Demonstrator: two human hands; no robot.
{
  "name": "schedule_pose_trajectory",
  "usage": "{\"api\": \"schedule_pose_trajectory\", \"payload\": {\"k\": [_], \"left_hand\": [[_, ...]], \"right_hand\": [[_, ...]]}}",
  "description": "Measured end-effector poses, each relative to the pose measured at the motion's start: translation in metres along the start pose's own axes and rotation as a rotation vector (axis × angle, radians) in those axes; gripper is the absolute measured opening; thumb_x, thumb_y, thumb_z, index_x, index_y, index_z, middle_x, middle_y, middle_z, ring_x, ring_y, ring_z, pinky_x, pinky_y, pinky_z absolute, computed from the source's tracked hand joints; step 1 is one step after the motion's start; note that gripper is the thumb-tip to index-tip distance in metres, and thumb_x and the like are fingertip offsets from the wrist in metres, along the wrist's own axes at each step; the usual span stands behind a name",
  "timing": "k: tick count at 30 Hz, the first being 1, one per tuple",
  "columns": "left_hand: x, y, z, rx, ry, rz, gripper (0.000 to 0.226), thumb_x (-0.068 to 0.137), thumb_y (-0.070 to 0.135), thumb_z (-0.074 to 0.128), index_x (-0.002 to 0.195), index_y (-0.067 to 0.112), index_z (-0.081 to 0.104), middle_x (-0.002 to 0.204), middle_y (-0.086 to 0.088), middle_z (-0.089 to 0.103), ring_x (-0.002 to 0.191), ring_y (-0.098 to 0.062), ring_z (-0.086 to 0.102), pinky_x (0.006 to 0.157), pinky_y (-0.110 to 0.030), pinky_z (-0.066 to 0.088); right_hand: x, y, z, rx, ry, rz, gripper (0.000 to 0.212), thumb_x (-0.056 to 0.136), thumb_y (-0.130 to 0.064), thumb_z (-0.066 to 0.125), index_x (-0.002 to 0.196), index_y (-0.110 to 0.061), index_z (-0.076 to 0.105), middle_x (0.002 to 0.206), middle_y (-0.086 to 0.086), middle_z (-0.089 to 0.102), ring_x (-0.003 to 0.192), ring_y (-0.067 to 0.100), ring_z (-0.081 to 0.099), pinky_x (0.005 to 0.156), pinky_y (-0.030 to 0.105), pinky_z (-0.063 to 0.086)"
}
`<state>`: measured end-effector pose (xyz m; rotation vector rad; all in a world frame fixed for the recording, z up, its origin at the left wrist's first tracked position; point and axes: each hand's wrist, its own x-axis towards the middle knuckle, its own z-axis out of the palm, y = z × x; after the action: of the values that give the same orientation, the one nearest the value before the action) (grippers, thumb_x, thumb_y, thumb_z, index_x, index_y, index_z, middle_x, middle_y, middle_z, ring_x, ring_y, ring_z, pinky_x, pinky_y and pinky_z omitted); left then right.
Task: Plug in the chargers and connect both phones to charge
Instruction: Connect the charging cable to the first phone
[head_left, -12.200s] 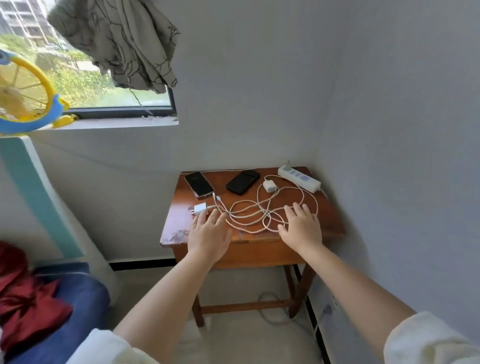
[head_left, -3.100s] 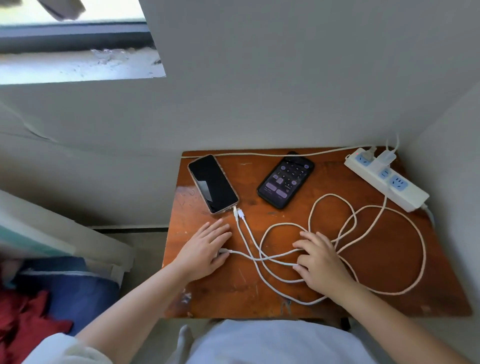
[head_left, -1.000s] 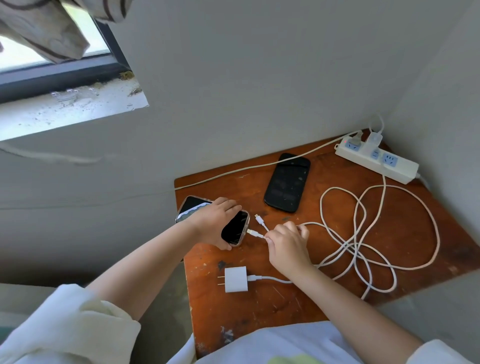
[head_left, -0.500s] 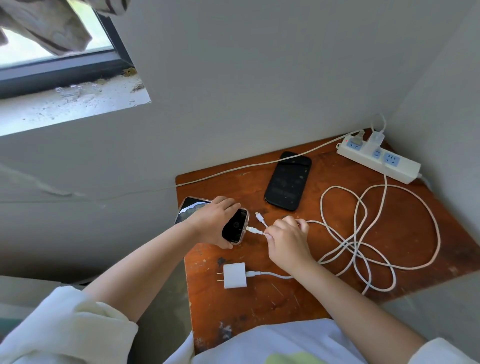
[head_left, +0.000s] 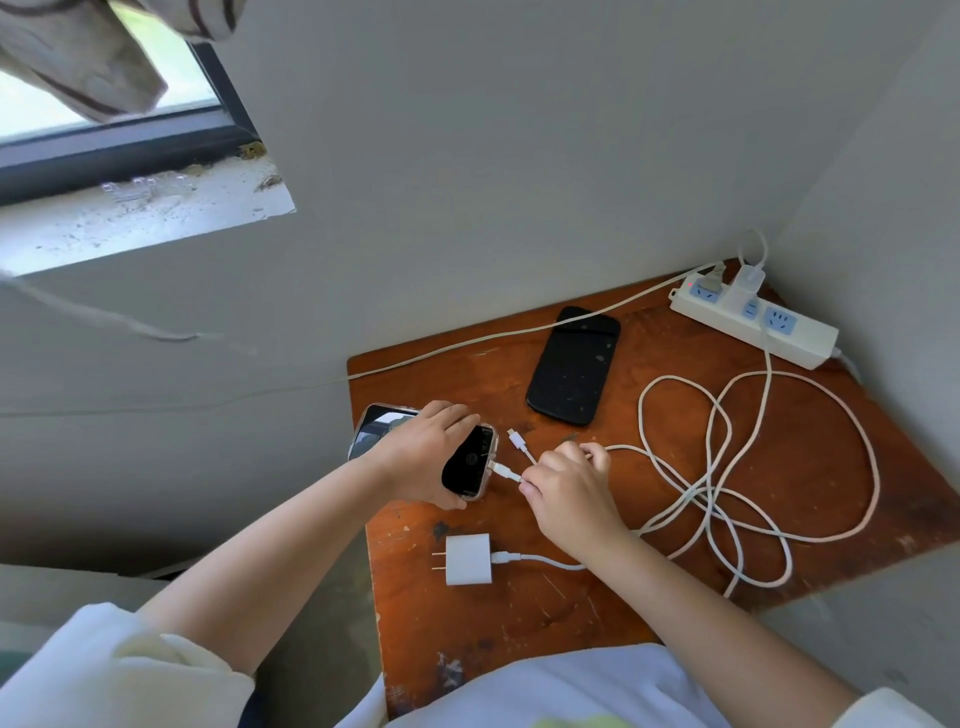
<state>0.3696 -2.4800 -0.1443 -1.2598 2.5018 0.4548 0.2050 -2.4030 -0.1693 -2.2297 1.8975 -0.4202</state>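
Note:
My left hand (head_left: 426, 454) grips a phone in a clear case (head_left: 470, 462) at the left edge of the small wooden table (head_left: 831, 467). My right hand (head_left: 569, 486) pinches a white cable's connector (head_left: 506, 472), which sits in the phone's bottom port. A second free connector (head_left: 517, 439) lies just above it. A black phone (head_left: 574, 366) lies face up farther back, with no cable in it. One white charger (head_left: 748, 278) is plugged into the power strip (head_left: 753, 319) at the back right. Another white charger (head_left: 467, 560) lies unplugged near the front.
Loose white cable loops (head_left: 753, 467) cover the table's right half. A thin cord (head_left: 519, 335) runs along the back edge to the strip. Walls close in behind and to the right. A window sill (head_left: 145, 218) is at upper left.
My right hand has pushed the connector left into the held phone's port, and a charging symbol now shows on its screen. My left hand stays on that phone.

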Motion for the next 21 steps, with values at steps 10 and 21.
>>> {"api": "schedule_pose_trajectory", "payload": {"k": [10, 21], "left_hand": [[0.004, 0.007, 0.005, 0.025, -0.025, 0.022, 0.087, 0.076, 0.043, 0.069, 0.143, 0.017, 0.022, 0.15, -0.004, 0.028, 0.138, -0.022, 0.02, 0.112, -0.03, 0.028], [0.008, 0.015, 0.002, 0.049, -0.039, 0.059, 0.09, 0.074, 0.043, 0.07, 0.144, 0.014, 0.021, 0.149, -0.004, 0.026, 0.137, -0.021, 0.019, 0.112, -0.027, 0.025]], "right_hand": [[0.004, 0.008, 0.002, 0.057, -0.071, 0.022, 0.01, 0.063, -0.001, 0.079, 0.064, -0.008, 0.072, 0.064, 0.009, 0.07, 0.068, 0.027, 0.066, 0.073, 0.05, 0.051], [0.006, 0.025, 0.006, 0.107, -0.031, -0.009, 0.008, 0.069, 0.0, 0.07, 0.066, -0.007, 0.071, 0.063, 0.009, 0.068, 0.066, 0.03, 0.063, 0.067, 0.051, 0.05]]}}
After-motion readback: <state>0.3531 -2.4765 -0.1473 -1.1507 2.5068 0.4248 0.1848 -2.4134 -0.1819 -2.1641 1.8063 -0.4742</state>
